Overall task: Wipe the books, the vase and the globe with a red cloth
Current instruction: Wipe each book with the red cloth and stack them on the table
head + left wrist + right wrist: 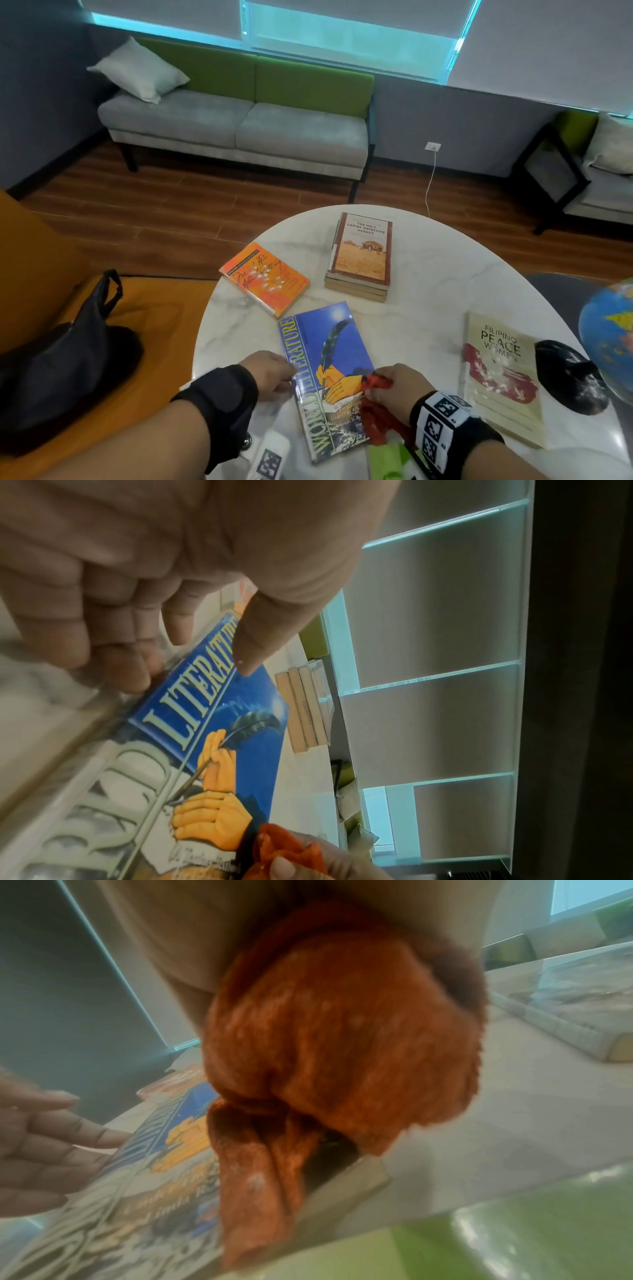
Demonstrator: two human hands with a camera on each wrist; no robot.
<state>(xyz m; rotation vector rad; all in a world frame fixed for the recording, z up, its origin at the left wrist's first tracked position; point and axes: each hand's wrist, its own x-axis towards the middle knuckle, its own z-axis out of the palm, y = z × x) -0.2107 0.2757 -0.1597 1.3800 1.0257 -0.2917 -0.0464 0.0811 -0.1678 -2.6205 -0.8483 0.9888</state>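
On the round white marble table (428, 274) the blue "World Literature" book (329, 356) (240, 750) (154, 1177) lies flat in front of me. My right hand (394, 387) (308, 864) grips a bunched red cloth (376, 407) (284, 845) (342, 1028) at the book's right edge, the cloth draped onto the cover. My left hand (274, 371) (178, 631) (51, 1150) has straight fingers against the book's left edge. An orange book (263, 279), a stack of books (361, 257) and "Filipino Peace Women" (500, 377) lie around. The globe (609, 329) stands at the far right on a black base (568, 377).
A green object (390, 459) (514, 1231) sits at the table's near edge by my right wrist. A white tagged device (270, 455) lies beside my left wrist. A black bag (68, 370) rests on an orange seat at left. A grey-green sofa (239, 130) stands beyond.
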